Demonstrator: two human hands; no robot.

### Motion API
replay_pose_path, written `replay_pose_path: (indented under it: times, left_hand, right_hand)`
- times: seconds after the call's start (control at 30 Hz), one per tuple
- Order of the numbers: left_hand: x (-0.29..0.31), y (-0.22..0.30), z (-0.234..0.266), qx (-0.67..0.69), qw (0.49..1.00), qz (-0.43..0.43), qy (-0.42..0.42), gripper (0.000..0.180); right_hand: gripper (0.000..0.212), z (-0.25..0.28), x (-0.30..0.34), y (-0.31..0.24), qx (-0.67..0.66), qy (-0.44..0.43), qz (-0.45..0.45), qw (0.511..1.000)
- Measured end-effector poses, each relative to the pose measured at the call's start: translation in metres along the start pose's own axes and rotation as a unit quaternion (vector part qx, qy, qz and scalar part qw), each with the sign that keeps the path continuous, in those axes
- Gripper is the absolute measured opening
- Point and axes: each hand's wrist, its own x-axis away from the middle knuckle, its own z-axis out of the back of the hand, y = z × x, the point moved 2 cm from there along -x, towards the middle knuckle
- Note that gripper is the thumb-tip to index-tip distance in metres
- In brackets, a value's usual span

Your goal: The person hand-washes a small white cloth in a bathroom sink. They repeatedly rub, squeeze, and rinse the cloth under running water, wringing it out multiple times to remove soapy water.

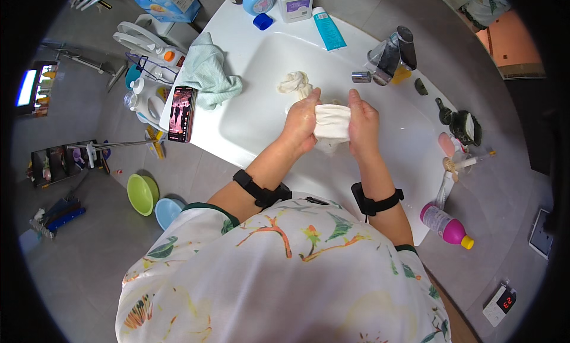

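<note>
Over the white sink basin (255, 105), a small white cloth (332, 122) is stretched between my two hands. My left hand (301, 122) grips its left edge, the thumb pointing up and the fingers curled behind. On the opposite edge my right hand (363, 124) holds it the same way. Beyond my left hand, a crumpled cream-white cloth (294, 82) lies in the basin, close to my fingertips. Some wet, whitish stuff shows just under the held cloth, too blurred to name. To the right of the hands stands a metal faucet (389, 58).
A pale green towel (211, 73) and a lit phone (181, 114) lie on the sink's left ledge. Bottles, a blue cap (263, 22) and a teal tube (329, 29) line the back. A pink bottle (446, 225) is at right. Green (143, 194) and blue basins (169, 212) are lower left.
</note>
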Motion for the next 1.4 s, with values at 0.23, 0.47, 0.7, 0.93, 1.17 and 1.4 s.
replay_pose_path:
  times: [0.23, 0.47, 0.7, 0.93, 1.17, 1.4]
  left_hand:
    - [0.0, -0.013, -0.004, -0.069, 0.997, -0.015, -0.025, 0.029]
    - [0.007, -0.017, 0.002, -0.13, 0.99, -0.05, -0.033, 0.028]
    - [0.008, -0.017, -0.002, -0.048, 0.997, -0.042, -0.046, 0.026]
    - [0.005, -0.019, 0.006, -0.087, 0.991, -0.068, -0.074, 0.027]
    - [0.024, -0.005, -0.01, -0.14, 0.988, -0.053, -0.022, 0.017]
    - [0.026, -0.002, -0.019, -0.013, 0.997, -0.071, -0.026, 0.025]
  right_hand:
    - [0.025, -0.027, 0.053, -0.015, 0.339, -0.104, 0.453, 0.818]
    - [0.022, -0.026, 0.026, -0.012, 0.392, -0.076, 0.471, 0.786]
    - [0.02, -0.031, 0.034, -0.026, 0.38, -0.121, 0.427, 0.811]
    - [0.025, -0.028, 0.024, -0.029, 0.4, -0.108, 0.455, 0.788]
    - [0.027, -0.03, 0.016, -0.013, 0.422, -0.096, 0.303, 0.849]
    - [0.036, -0.001, -0.015, 0.001, 0.32, -0.043, 0.188, 0.928]
